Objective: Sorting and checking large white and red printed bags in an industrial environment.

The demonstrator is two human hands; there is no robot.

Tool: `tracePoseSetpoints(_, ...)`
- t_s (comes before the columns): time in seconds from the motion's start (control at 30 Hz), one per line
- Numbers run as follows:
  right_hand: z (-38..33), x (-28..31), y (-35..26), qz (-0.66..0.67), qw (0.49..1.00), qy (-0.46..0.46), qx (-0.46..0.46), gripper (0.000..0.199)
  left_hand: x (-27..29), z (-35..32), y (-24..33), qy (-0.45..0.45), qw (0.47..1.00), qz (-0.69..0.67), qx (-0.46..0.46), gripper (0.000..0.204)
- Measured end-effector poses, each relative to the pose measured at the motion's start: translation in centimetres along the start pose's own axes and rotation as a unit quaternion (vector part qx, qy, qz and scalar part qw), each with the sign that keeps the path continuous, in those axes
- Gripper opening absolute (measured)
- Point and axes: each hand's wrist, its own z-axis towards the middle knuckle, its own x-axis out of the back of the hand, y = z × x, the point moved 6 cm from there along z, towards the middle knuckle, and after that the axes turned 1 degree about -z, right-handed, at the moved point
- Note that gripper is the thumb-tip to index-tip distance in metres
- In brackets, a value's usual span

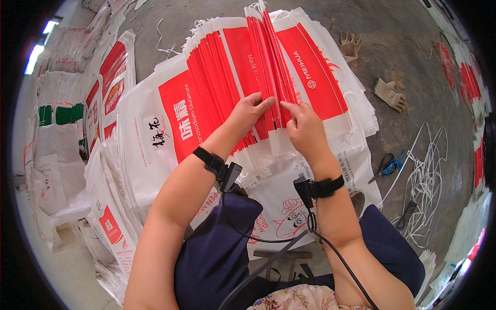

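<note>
A thick stack of white woven sacks with red printed panels (217,77) lies fanned out in front of me, resting over my lap. My left hand (249,112) presses flat on the fanned edges at the middle of the stack. My right hand (305,126) pinches a few sack edges just to the right, its fingertips close to the left hand's. Black straps with small devices and cables sit on both wrists. More flat sacks (315,67) lie under the fan.
Piles of similar sacks (111,77) stand to my left. On the concrete floor to the right lie blue-handled scissors (386,166), loose white strings (426,175) and two work gloves (390,94). More sacks line the far right edge.
</note>
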Motion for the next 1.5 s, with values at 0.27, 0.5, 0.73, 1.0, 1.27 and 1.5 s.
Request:
tracePoseSetpoints(0.27, -0.2, -0.7, -0.4, -0.054, 0.998, 0.027, 0.031, 0.036, 0.0, 0.3, -0.3, -0.011, 1.0, 0.006, 0.01, 0.043)
tracePoseSetpoints(0.5, -0.2, -0.5, -0.4, -0.038, 0.999, 0.005, 0.014, 0.038, 0.0, 0.7, -1.4, -0.004, 0.992, -0.126, 0.003, 0.046)
tracePoseSetpoints(0.73, -0.2, -0.6, -1.5, -0.041, 0.998, 0.018, 0.032, 0.033, 0.2, 0.6, -1.3, -0.015, 0.995, -0.099, 0.006, 0.045)
tracePoseSetpoints(1.0, -0.1, 0.2, -0.3, 0.031, 0.999, 0.04, 0.003, 0.034, -0.2, 0.4, -0.8, -0.01, 0.997, -0.079, 0.002, 0.046)
tracePoseSetpoints(1.27, -0.3, -0.8, -2.2, -0.054, 0.998, 0.031, 0.024, 0.028, 0.7, 1.3, -2.5, -0.029, 0.994, -0.099, 0.021, 0.046)
tracePoseSetpoints(1.5, 0.2, 0.8, 0.4, -0.04, 0.998, 0.033, 0.029, 0.022, -0.2, 0.8, -1.2, -0.041, 0.991, -0.123, -0.024, 0.055)
